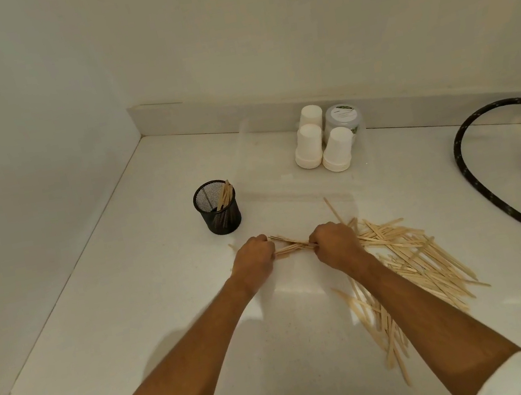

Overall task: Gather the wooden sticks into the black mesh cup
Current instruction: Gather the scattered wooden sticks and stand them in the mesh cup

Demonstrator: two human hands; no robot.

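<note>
Left hand and right hand both curl tight around one bundle of thin pale wooden sticks, held level just above the white desk. Loose sticks sprawl rightward; black mesh cup stands behind, some sticks already inside.

head view, above, facing forward and down, counter close

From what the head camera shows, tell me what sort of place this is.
Probably a pantry or coffee corner, though that is a guess. A white countertop meets a plain wall, upturned paper cups stand beside a lidded jar, and a loose pile of wooden sticks, perhaps stirrers, lies near a black mesh cup.
</note>
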